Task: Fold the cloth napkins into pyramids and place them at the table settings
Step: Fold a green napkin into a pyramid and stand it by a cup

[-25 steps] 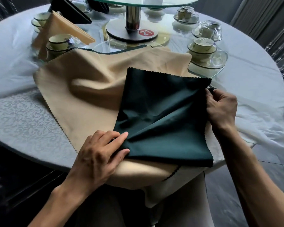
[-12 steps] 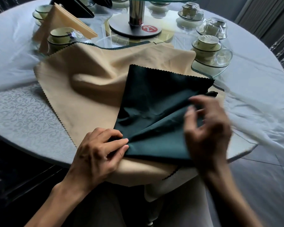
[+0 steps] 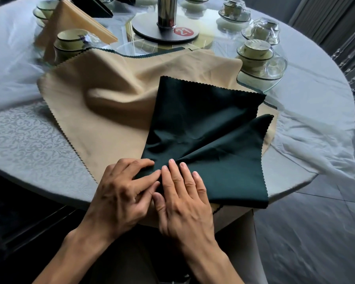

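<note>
Your left hand [image 3: 121, 193] pinches the near-left corner of the dark green napkin [image 3: 209, 144], anchoring it so the fold keeps its point. Your right hand [image 3: 184, 199] lies flat beside it, fingers straight, pressing the crease. The napkin rests on the beige cloth [image 3: 103, 111] at the table [image 3: 29, 140] edge.

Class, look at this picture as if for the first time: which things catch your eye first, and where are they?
The dark green napkin stands out, lying over a tan napkin at the near edge of the round table. Both hands meet at its near left corner: the left hand pinches the edge, while the right hand lies flat on it. Behind, a red number tag marks the centre stand.
</note>
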Demonstrator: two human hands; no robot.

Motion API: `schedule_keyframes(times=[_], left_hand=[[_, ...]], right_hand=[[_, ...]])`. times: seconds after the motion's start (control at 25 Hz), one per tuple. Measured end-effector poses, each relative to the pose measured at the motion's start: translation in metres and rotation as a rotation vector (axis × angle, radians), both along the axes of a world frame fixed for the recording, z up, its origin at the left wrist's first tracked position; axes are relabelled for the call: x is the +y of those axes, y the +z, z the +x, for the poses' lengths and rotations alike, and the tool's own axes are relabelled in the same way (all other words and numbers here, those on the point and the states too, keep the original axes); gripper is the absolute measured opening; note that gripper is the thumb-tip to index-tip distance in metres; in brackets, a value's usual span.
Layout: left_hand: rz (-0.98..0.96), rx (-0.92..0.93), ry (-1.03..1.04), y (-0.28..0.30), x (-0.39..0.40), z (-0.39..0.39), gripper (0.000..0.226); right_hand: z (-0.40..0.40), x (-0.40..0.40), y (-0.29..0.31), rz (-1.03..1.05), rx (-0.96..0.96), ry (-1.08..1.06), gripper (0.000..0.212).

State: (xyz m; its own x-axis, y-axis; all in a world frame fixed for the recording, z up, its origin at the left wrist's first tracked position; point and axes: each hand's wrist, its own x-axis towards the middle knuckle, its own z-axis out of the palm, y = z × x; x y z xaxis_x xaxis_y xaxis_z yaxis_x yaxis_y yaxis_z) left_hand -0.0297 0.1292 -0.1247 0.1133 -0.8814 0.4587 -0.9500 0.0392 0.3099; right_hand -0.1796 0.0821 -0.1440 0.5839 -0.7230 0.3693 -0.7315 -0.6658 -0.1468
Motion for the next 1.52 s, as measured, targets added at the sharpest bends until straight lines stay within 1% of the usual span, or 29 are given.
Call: schedule_keyframes(times=[0.2, 0.32, 0.36, 0.44, 0.52, 0.68, 0.84, 0.96, 1.08, 1.16, 1.2, 1.4, 1.48, 1.52], left_hand=[[-0.030, 0.087, 0.077, 0.005, 0.002, -0.001, 0.027], [-0.071, 0.040, 0.109, 0.005, 0.003, 0.000, 0.025], [-0.088, -0.002, 0.091, 0.003, 0.003, -0.001, 0.025], [-0.096, -0.076, -0.045, -0.003, 0.001, -0.001, 0.029], [-0.041, -0.081, -0.180, -0.007, 0.001, 0.000, 0.035], [0.028, -0.040, -0.179, -0.007, 0.003, 0.003, 0.042], [0.069, -0.021, -0.198, -0.002, 0.004, 0.003, 0.043], [0.106, -0.002, -0.242, 0.004, 0.002, 0.009, 0.043], [0.108, -0.021, -0.331, 0.012, -0.004, 0.020, 0.043], [0.116, 0.026, -0.352, 0.015, -0.009, 0.026, 0.048], [0.122, 0.074, -0.352, 0.016, -0.012, 0.029, 0.051], [0.184, 0.261, -0.421, 0.016, -0.030, 0.054, 0.071], [0.200, 0.237, -0.462, 0.014, -0.043, 0.059, 0.078], [0.181, 0.178, -0.487, 0.015, -0.048, 0.058, 0.071]], right_hand=[[-0.003, -0.001, -0.001, -0.056, 0.002, 0.001, 0.059], [-0.007, 0.002, -0.002, -0.085, -0.012, 0.002, 0.053], [-0.009, 0.002, -0.003, -0.105, -0.011, -0.002, 0.052], [-0.012, 0.003, -0.004, -0.135, -0.008, -0.011, 0.052], [-0.012, 0.006, -0.003, -0.127, 0.000, -0.013, 0.053], [-0.027, -0.003, 0.000, -0.060, 0.089, 0.026, 0.060], [-0.100, -0.047, 0.003, -0.001, 0.233, -0.180, 0.070], [-0.132, -0.056, 0.008, 0.032, 0.268, -0.235, 0.070], [-0.104, -0.041, 0.020, -0.057, 0.135, -0.163, 0.066], [-0.076, -0.029, 0.024, -0.080, 0.041, -0.044, 0.063], [-0.063, -0.025, 0.024, -0.069, 0.025, -0.005, 0.062], [-0.041, -0.024, 0.013, -0.008, 0.056, -0.015, 0.060], [-0.041, -0.025, 0.014, 0.008, 0.046, -0.009, 0.059], [-0.041, -0.025, 0.016, 0.021, 0.047, 0.000, 0.060]])
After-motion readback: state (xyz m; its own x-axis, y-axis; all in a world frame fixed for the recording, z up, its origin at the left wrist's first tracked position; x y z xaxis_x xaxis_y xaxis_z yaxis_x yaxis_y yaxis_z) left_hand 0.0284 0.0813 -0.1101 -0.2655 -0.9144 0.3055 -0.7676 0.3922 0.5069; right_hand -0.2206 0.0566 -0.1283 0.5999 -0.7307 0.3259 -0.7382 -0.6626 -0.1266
